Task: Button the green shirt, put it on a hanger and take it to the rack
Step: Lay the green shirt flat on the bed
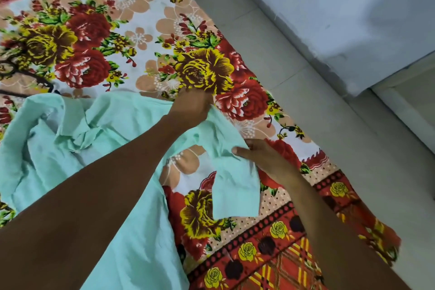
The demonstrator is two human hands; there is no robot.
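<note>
A pale green shirt (117,125) lies spread and rumpled on a flowered bedsheet (122,37), its collar toward the left. My left hand (191,105) reaches across the shirt and grips the cloth at the shoulder of the right sleeve. Lower down, my right hand (263,156) pinches the edge of that short sleeve (235,193), which hangs folded over the sheet. A dark hanger (26,75) lies at the left edge, partly hidden under the shirt.
The bed's right side runs diagonally along a grey tiled floor (294,59). A pale wall (353,7) rises beyond the floor at the upper right, with a white frame at the far right.
</note>
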